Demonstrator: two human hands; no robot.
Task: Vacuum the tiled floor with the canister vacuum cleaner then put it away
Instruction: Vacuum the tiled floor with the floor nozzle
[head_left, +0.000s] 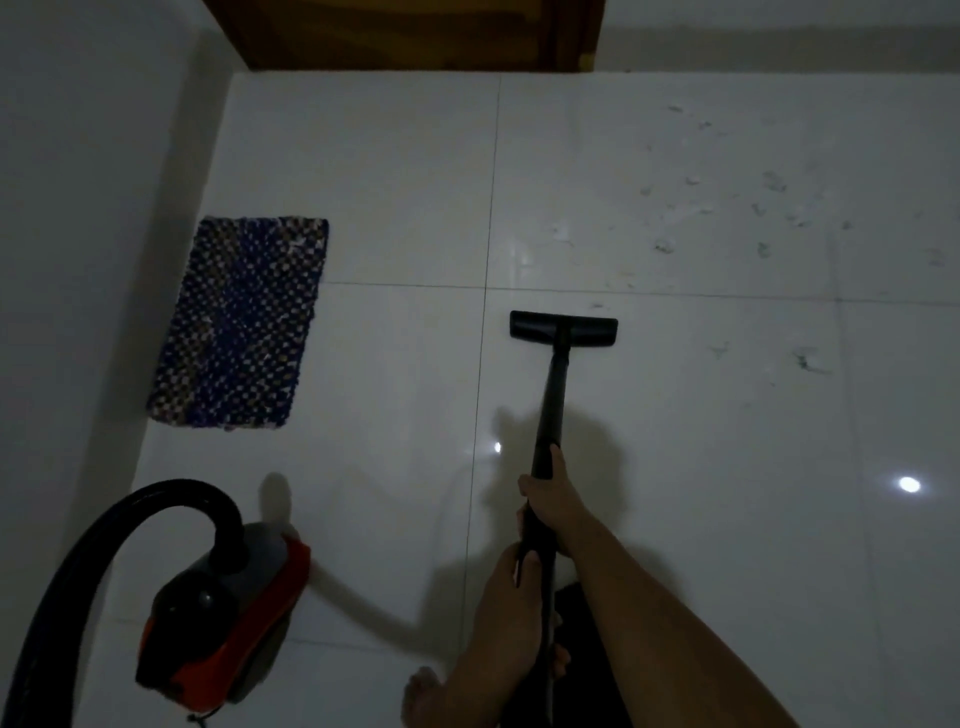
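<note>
A black vacuum wand (551, 405) runs from my hands out to its flat black floor nozzle (563, 330), which rests on the white tiled floor (395, 197). My right hand (548, 499) grips the wand higher up, and my left hand (511, 587) holds it just below. The red and grey canister vacuum (228, 613) sits on the floor at the lower left, its black hose (104, 535) arching up and off the left edge. Small scraps of debris (727, 208) lie scattered over the tiles beyond and right of the nozzle.
A blue checked mat (241, 322) lies by the white wall (78, 208) on the left. A brown wooden door (405, 31) stands at the far end. My bare foot (426, 696) shows at the bottom edge. The light is dim.
</note>
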